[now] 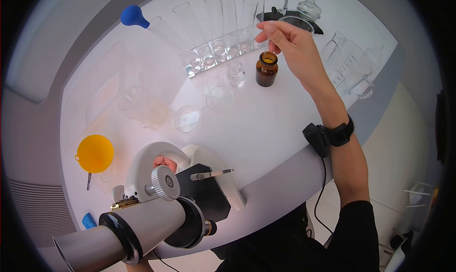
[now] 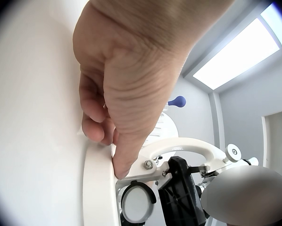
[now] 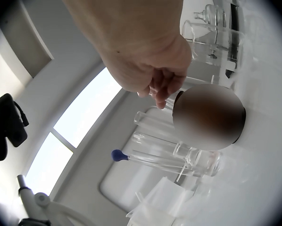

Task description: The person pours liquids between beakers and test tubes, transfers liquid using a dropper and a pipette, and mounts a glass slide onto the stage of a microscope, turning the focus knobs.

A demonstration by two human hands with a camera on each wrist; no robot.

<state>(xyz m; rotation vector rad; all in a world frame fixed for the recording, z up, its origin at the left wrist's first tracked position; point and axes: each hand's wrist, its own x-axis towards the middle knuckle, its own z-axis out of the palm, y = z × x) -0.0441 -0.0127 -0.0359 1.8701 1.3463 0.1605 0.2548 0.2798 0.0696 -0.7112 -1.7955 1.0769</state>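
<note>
In the head view my right hand [image 1: 297, 49] is over a brown glass bottle [image 1: 267, 75], thumb and fingers pinching a thin clear rod [image 1: 267, 46] at its uncapped mouth. Something yellow shows inside the neck. The right wrist view has this hand [image 3: 150, 61] beside the blurred bottle [image 3: 209, 117]; the rod cannot be made out there. My left hand [image 1: 165, 163], mostly hidden by the white microscope [image 1: 156, 153], grips its base. From the left wrist, the thumb of that hand [image 2: 127, 94] lies on the microscope's white base [image 2: 99, 188], other fingers curled at its edge.
Behind the bottle stands a rack [image 1: 204, 68] of glass tubes, with a small clear flask [image 1: 236, 75] in front. A blue bulb [image 1: 133, 16] lies at the back left, a yellow funnel [image 1: 95, 153] at the left. A glass jug [image 1: 349, 65] stands right of my forearm.
</note>
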